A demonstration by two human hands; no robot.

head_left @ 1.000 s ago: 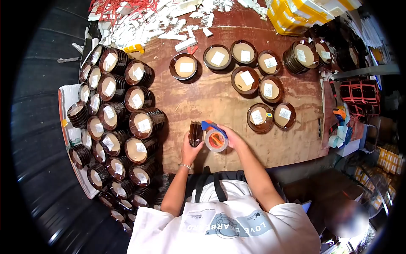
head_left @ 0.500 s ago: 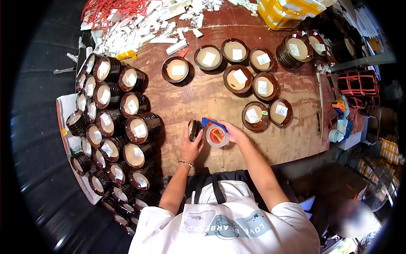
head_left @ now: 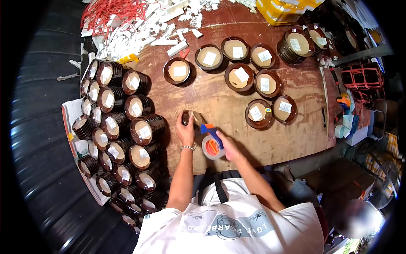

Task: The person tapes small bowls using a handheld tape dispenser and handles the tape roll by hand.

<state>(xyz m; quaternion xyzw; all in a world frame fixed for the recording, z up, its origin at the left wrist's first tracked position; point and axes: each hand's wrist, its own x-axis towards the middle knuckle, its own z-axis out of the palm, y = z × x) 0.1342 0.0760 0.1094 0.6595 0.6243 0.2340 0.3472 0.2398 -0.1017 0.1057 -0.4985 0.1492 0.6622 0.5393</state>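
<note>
Broadly, the frame is filled by a wooden worktable (head_left: 211, 99), its reddish-brown surface worn to pale grain toward the lower edge. Along the left of the frame, stacks of glossy brown dishes (head_left: 144, 132) are ranged, round in outline, with flat beige faces and white labels. At the upper left, angular white foam scraps (head_left: 176, 48) and a tangle of thin red strands (head_left: 114, 17) are heaped. Just below centre, a blue tape dispenser (head_left: 216, 136), fitted with a ring-shaped roll, is gripped by the right hand (head_left: 229, 148); its head is directed upward and to the left. Beyond that head, a small brown-and-beige piece (head_left: 196, 119) is clasped in the curled fingers of the left hand (head_left: 186, 132), the nearer hand. The piece is situated at the upper left of the right hand; its long axis cannot be told, nor whether the dispenser is touched.
</note>
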